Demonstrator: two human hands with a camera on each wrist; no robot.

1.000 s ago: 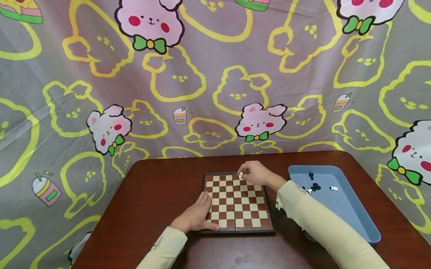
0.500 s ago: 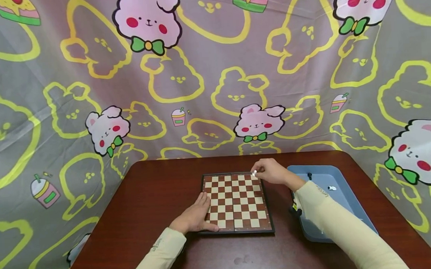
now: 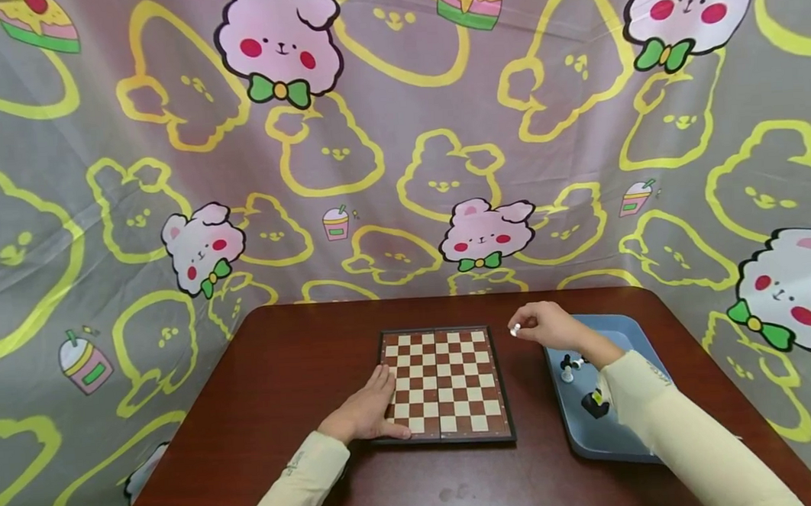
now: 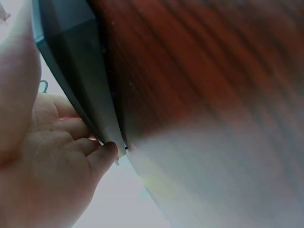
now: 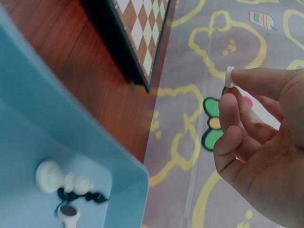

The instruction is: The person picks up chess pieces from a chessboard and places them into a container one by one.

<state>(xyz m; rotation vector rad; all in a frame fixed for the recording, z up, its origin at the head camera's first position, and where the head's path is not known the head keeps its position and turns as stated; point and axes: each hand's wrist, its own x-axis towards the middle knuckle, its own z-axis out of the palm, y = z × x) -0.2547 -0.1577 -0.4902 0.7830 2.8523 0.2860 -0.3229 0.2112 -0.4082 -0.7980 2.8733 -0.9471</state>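
In the head view my right hand (image 3: 550,328) pinches a small white chess piece (image 3: 515,330) between thumb and fingertips. It is above the table, between the right edge of the chessboard (image 3: 443,381) and the blue tray (image 3: 591,448). The right wrist view shows the pale round end of that chess piece (image 5: 229,77) at the fingertips; fingers hide the rest. My left hand (image 3: 365,408) rests on the near left corner of the board, fingers extended along its side and thumb on the front edge. In the left wrist view, fingers (image 4: 71,128) touch the dark board edge (image 4: 78,80).
Several black and white chess pieces lie in the tray, among them a white one (image 3: 567,374) near its left wall. My right forearm (image 3: 683,429) covers part of the tray. A patterned curtain (image 3: 374,170) hangs behind the brown table (image 3: 294,350).
My right hand has carried the white chess piece rightward from over the board's far rows to beyond its right edge. My left hand has stayed on the board.
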